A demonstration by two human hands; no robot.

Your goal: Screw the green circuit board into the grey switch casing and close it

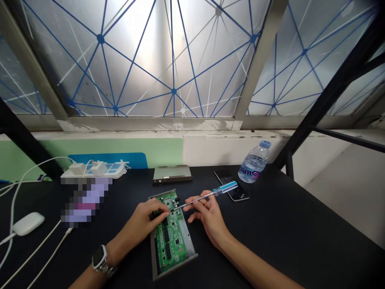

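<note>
On the black desk (pixel 279 237), a green circuit board (pixel 172 243) sits in a grey metal chassis (pixel 189 245), long axis running away from the person. Left hand (pixel 141 220) curls over its far end, gripping; right hand (pixel 209 218) pinches a blue-handled screwdriver (pixel 215 193), tip over the board. Beyond the board, right: smartphone (pixel 237 193), water bottle (pixel 254 164).

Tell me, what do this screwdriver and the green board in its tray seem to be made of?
The screwdriver seems to have a glossy, translucent plastic handle with blue stripes and a shiny steel shaft. The circuit board looks like fibreglass under a glossy green coating, with metal solder points. The tray looks like matte grey sheet metal, going by its thin folded edges, though it could be plastic.
</note>
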